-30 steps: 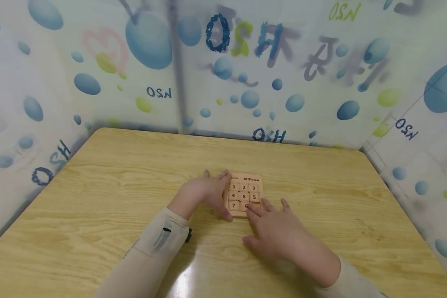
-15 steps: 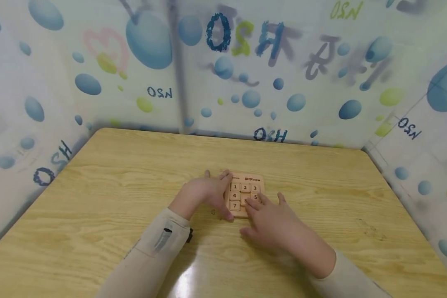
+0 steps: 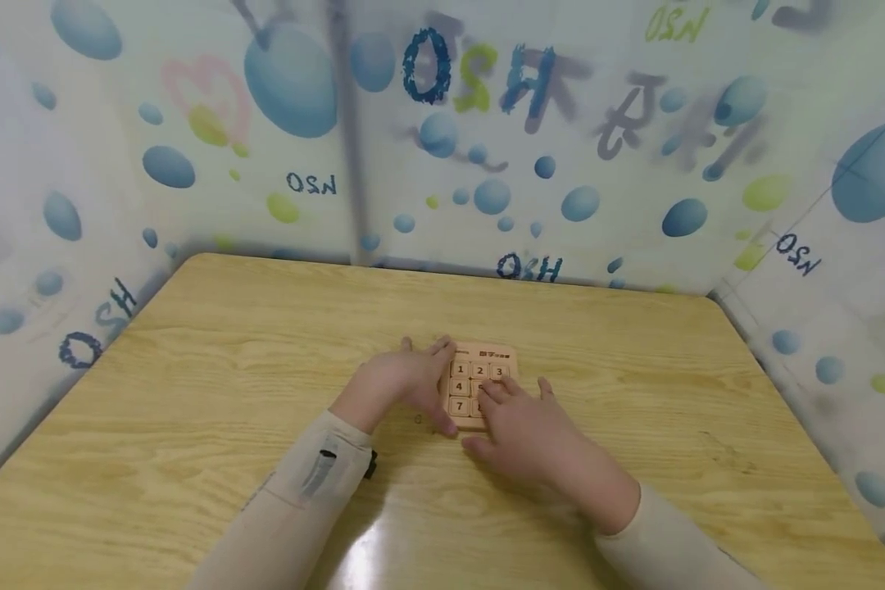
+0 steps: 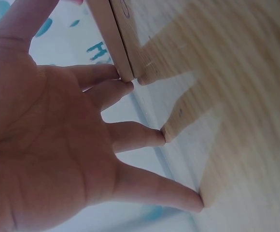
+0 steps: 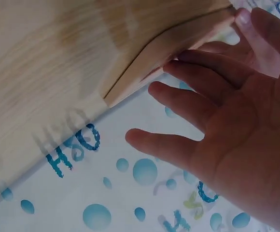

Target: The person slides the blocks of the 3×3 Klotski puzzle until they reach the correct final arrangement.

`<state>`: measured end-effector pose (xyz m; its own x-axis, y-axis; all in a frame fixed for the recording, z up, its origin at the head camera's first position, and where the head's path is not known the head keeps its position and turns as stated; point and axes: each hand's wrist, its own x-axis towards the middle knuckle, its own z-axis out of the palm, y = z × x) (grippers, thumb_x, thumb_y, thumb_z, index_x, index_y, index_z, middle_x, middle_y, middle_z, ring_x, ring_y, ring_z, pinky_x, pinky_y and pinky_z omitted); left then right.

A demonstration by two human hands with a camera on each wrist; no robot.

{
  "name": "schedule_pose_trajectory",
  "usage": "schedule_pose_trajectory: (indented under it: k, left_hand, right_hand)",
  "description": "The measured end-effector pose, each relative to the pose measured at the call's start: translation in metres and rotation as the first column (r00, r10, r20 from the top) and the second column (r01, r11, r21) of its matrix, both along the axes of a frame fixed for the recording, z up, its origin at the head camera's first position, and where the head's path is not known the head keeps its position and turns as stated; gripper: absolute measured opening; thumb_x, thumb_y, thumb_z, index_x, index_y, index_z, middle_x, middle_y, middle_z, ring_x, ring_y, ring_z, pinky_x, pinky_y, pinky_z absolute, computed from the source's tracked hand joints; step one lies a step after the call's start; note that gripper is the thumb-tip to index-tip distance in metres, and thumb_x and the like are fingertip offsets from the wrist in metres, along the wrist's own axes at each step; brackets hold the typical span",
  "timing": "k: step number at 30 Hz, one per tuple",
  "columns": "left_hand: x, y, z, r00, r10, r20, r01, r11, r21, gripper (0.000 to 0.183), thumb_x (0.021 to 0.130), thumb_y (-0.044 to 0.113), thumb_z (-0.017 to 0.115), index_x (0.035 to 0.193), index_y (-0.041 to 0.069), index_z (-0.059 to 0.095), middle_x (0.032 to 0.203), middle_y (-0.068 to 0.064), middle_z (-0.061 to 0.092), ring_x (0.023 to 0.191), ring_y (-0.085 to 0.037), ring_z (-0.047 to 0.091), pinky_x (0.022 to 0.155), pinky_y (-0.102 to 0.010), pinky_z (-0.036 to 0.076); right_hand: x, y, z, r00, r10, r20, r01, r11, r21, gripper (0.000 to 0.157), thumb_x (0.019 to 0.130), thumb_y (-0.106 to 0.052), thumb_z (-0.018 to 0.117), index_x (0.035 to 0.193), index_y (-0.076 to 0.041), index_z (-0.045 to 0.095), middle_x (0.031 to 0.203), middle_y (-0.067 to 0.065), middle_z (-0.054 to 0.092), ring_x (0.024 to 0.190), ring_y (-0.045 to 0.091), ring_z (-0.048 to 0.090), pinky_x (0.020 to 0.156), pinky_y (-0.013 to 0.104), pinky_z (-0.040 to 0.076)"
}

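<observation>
A wooden number slide puzzle (image 3: 496, 353) lies flat on the table, with tiles 1, 2, 3, 4 and 7 readable. My left hand (image 3: 411, 378) holds its left side, thumb at the near corner and fingertips at the far corner. In the left wrist view, two fingertips (image 4: 123, 82) touch the board's corner while the others are spread onto the table. My right hand (image 3: 527, 428) lies over the puzzle's lower right, extended fingertips touching tiles in the middle row. Those fingers hide the right-hand tiles of the lower two rows. The board's edge (image 5: 174, 48) shows in the right wrist view.
The light wood-grain table (image 3: 280, 328) stretches around the puzzle on every side. Behind it and at both sides stand walls (image 3: 442, 164) printed with blue and green drops and lettering.
The 8 tile has slid down from the middle row to the bottom row under my right fingers. My right hand has then shifted up and left. My left hand keeps its hold.
</observation>
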<state>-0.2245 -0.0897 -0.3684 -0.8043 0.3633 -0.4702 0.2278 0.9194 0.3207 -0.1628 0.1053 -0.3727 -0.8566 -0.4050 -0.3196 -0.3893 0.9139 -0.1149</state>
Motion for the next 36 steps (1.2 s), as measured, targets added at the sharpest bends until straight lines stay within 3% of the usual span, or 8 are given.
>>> schedule_pose_trajectory:
  k: [2,7,13,24,36]
  left_hand:
    - [0.0,0.0,-0.001,1.0,-0.002,-0.003,0.002,1.0,-0.001,0.136,0.075,0.055,0.094,0.173,0.019,0.007,0.182,0.001,0.002,0.163,-0.056,0.002,0.125,-0.082,0.013]
    - [0.002,0.001,-0.002,1.0,0.005,0.012,-0.005,1.0,0.016,0.136,0.074,0.055,0.094,0.173,0.02,0.007,0.182,0.002,0.001,0.163,-0.055,0.0,0.124,-0.082,0.012]
    - [0.002,0.002,0.001,1.0,0.01,0.005,-0.01,1.0,0.003,0.137,0.075,0.055,0.094,0.173,0.02,0.007,0.182,0.003,0.001,0.163,-0.054,0.0,0.125,-0.081,0.012]
    - [-0.003,0.003,-0.003,1.0,-0.005,0.007,0.005,1.0,0.001,0.137,0.074,0.055,0.094,0.173,0.019,0.007,0.182,0.001,0.002,0.163,-0.055,0.001,0.126,-0.08,0.013]
    - [-0.003,-0.003,-0.011,1.0,0.02,0.008,-0.02,0.999,0.027,0.135,0.074,0.055,0.094,0.173,0.019,0.009,0.182,0.002,0.002,0.164,-0.054,0.0,0.125,-0.081,0.013]
  right_hand:
    - [0.003,-0.002,0.001,1.0,-0.004,0.003,0.005,1.0,-0.009,0.077,0.104,-0.06,0.057,0.16,-0.006,0.048,0.172,0.01,0.04,0.164,0.038,0.028,0.128,0.078,0.017]
    - [0.02,0.007,0.013,0.996,-0.077,0.043,0.073,0.994,0.076,0.081,0.102,-0.063,0.059,0.159,-0.006,0.049,0.172,0.01,0.041,0.164,0.038,0.028,0.129,0.078,0.014]
    - [0.034,0.009,0.018,0.997,-0.057,0.05,0.054,0.996,0.07,0.083,0.101,-0.065,0.059,0.159,-0.007,0.049,0.17,0.008,0.044,0.163,0.038,0.03,0.129,0.078,0.015]
    - [0.012,0.005,0.006,0.997,-0.071,0.009,0.07,0.993,0.098,0.079,0.103,-0.063,0.056,0.16,-0.008,0.049,0.172,0.006,0.04,0.164,0.039,0.027,0.128,0.078,0.014]
    - [0.004,0.006,0.004,0.998,-0.048,0.046,0.045,0.997,0.062,0.078,0.104,-0.061,0.057,0.162,-0.01,0.046,0.174,0.005,0.038,0.165,0.039,0.026,0.129,0.078,0.013]
